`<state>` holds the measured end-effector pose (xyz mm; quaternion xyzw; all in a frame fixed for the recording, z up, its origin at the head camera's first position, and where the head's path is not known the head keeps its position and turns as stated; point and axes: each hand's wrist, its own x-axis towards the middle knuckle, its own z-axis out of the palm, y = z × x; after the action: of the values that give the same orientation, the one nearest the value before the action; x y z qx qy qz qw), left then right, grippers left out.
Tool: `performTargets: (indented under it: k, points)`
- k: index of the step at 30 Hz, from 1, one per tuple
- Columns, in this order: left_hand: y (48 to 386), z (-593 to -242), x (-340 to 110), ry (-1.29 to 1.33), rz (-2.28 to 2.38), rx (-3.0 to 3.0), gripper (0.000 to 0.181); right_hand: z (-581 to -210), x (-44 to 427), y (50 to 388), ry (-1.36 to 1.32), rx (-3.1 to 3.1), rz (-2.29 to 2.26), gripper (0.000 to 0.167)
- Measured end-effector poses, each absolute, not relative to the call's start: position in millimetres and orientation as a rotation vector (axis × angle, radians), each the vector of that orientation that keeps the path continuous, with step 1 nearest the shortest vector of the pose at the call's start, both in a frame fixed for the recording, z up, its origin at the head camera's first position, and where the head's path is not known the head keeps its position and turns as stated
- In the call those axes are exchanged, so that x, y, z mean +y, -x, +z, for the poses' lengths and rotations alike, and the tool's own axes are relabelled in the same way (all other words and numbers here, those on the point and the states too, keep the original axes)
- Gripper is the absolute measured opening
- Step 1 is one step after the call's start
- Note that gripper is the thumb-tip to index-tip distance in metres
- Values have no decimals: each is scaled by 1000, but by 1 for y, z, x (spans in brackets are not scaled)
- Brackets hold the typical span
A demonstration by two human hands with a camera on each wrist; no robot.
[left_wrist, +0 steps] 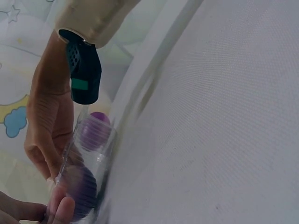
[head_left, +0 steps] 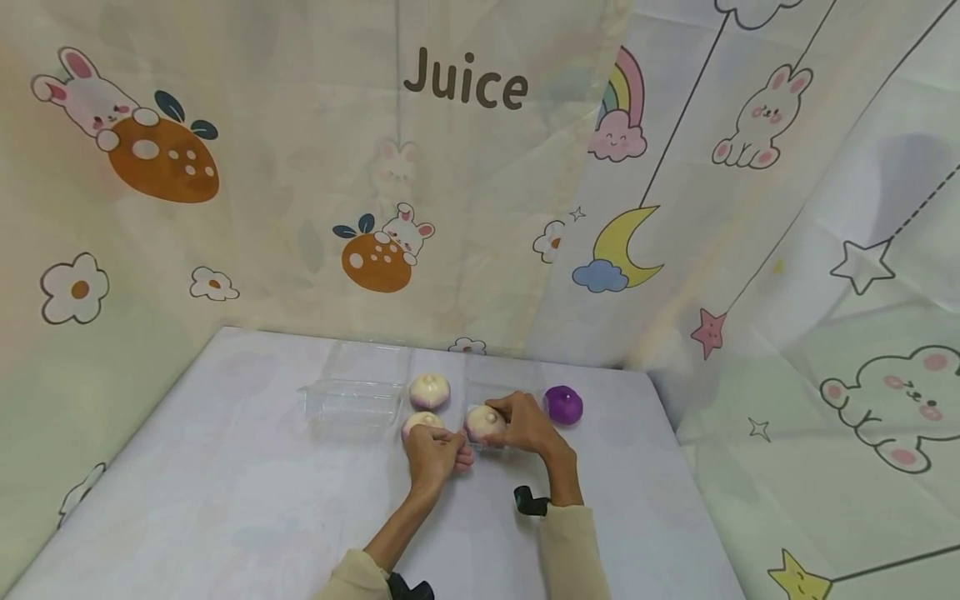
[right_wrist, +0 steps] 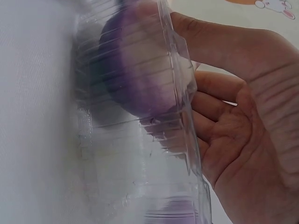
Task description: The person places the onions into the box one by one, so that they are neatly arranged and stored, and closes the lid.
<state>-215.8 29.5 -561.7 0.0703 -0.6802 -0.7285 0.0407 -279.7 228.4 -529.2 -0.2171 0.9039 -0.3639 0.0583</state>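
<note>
My right hand [head_left: 529, 425] grips a round cream-and-purple turnip-like piece [head_left: 484, 424], its thumb and fingers about the sides. This piece [right_wrist: 145, 70] sits within a clear plastic container [right_wrist: 187, 154], seen through its ribbed wall. My left hand [head_left: 433, 458] is at the container's near left corner, where thumb and fingers [left_wrist: 65, 210] pinch the rim. Just beyond the left hand is a second cream piece [head_left: 422, 421], partly covered by it. Another cream piece [head_left: 430, 391] lies behind that one. A deep purple ball-like piece [head_left: 564, 405] is to the right of the right hand.
A second clear plastic container [head_left: 352, 404] stands open on the left, its lid raised at the back. White cloth covers the table [head_left: 285, 500]. Printed curtains [head_left: 300, 167] hang close behind and at the sides.
</note>
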Motion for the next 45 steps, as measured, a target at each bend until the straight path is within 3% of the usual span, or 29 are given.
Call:
performTargets:
  k: [45]
  points:
    - [216,-560,31,-228,-2208,-2089,14,-527,230,276,596,2725,-1141,81]
